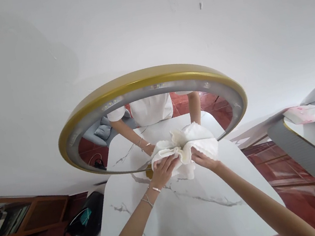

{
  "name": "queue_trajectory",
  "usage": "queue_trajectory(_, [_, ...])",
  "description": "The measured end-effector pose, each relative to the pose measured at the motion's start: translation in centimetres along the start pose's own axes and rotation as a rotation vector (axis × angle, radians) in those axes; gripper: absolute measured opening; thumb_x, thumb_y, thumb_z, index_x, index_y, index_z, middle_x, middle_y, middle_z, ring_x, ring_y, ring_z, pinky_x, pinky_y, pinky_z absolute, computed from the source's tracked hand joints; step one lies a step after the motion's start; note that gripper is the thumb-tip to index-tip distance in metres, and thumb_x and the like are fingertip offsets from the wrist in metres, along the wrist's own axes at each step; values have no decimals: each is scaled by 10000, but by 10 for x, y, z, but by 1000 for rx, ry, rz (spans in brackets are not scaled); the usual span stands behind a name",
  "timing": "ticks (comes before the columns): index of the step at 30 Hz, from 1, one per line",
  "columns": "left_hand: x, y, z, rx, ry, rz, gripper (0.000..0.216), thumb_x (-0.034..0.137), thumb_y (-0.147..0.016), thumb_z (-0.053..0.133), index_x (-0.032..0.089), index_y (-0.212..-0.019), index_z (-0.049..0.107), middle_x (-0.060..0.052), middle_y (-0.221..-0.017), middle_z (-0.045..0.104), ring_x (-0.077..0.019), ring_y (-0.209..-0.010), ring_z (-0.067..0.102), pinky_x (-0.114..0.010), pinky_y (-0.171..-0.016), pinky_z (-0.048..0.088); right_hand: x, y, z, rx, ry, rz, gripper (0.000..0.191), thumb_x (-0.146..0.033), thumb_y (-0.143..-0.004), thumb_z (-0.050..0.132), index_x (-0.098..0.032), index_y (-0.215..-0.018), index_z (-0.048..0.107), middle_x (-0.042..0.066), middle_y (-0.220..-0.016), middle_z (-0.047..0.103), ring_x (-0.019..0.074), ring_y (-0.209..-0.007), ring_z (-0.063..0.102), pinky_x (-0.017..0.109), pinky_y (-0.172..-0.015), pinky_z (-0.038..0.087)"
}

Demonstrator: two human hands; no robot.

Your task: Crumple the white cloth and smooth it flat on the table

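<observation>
Left hand (163, 171) and right hand (205, 161) clamp a cloth (186, 149), likely gathering its folds between them. A mirror (152, 117) stands beyond.

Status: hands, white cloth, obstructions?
Left hand and right hand hold bunched white cloth. Cloth overlaps lower rim of round gold-framed mirror. No obstruction visible.

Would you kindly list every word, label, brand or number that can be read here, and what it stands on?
No text can be read.
White packet: pink marks, too blurred to read.
Shelf items: any lettering too small and dark.
White cloth, mirror frame: none seen.
</observation>
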State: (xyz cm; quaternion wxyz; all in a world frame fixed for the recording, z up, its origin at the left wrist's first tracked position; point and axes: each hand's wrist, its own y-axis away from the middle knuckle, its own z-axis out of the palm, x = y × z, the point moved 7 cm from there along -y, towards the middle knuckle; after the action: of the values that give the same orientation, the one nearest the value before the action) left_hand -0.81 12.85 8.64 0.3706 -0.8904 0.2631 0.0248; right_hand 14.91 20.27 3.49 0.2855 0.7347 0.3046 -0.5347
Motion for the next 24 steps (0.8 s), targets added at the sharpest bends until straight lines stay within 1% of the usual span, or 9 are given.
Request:
queue_trajectory(2, [-6,-13,-16,111,31,-44,376,403,-912,422,291,-1211,620,-76,-1105,683,-233,-1176,530,-364,-1017,232,-23,4,-24,268,367,-122,250,-289,-866,491,-297,-1034,676,28,-1051,638,171,-1011,579,309,-805,496])
queue_trajectory(4, [-12,-26,-32,211,41,-86,563,587,-898,302,248,-1190,644,-116,-1110,673,-279,-1229,486,-398,-1055,187,-65,17,-39,603,861,-359,217,-290,-829,553,-320,-989,696,38,-1053,649,201,-1055,570,296,-846,461])
queue_trajectory(7, [-24,-46,-53,311,4,-160,610,570,-917,249,197,-1204,638,-154,-1188,629,-313,-1320,383,-433,-1092,131,-123,39,-39,970,1325,-683,339,-464,-818,543,-326,-1104,662,69,-1161,615,288,-1214,467,410,-989,348])
queue_trajectory(9, [-33,-59,-67,370,-22,-208,555,490,-941,265,173,-1256,595,-169,-1294,559,-313,-1376,294,-450,-1104,110,-148,45,-42,1029,1397,-743,528,-637,-810,442,-324,-1201,608,88,-1259,561,328,-1294,371,498,-1054,236])
queue_trajectory(11, [-41,-69,-80,432,-32,-241,555,468,-952,248,164,-1316,535,-171,-1396,466,-306,-1409,224,-463,-1112,86,-166,46,-46,996,1408,-738,713,-767,-768,344,-299,-1256,570,111,-1321,511,356,-1325,316,543,-1076,165])
queue_trajectory(14, [-51,-79,-91,458,-36,-242,567,493,-948,237,191,-1368,469,-141,-1461,395,-290,-1424,192,-469,-1121,58,-179,45,-45,953,1385,-727,824,-826,-735,292,-258,-1273,553,133,-1351,474,376,-1323,304,564,-1078,157])
queue_trajectory(16, [-54,-80,-91,441,-50,-238,516,495,-930,339,248,-1364,467,-104,-1457,413,-267,-1426,198,-455,-1128,61,-183,46,-42,1031,1379,-747,699,-740,-781,390,-259,-1263,547,123,-1350,470,355,-1301,341,549,-1066,210])
queue_trajectory(20, [-58,-72,-84,440,-53,-255,420,387,-861,575,318,-1272,526,-63,-1410,482,-255,-1410,252,-445,-1141,46,-180,50,-32,1320,1333,-892,404,-410,-801,628,-272,-1178,576,96,-1264,526,277,-1184,449,441,-982,357])
queue_trajectory(24, [-58,-62,-71,378,-47,-277,326,333,-878,568,311,-1203,573,-71,-1318,569,-251,-1358,362,-455,-1139,62,-155,41,-22,1328,1342,-884,259,-219,-826,576,-286,-1067,644,62,-1021,638,196,-990,567,320,-868,399])
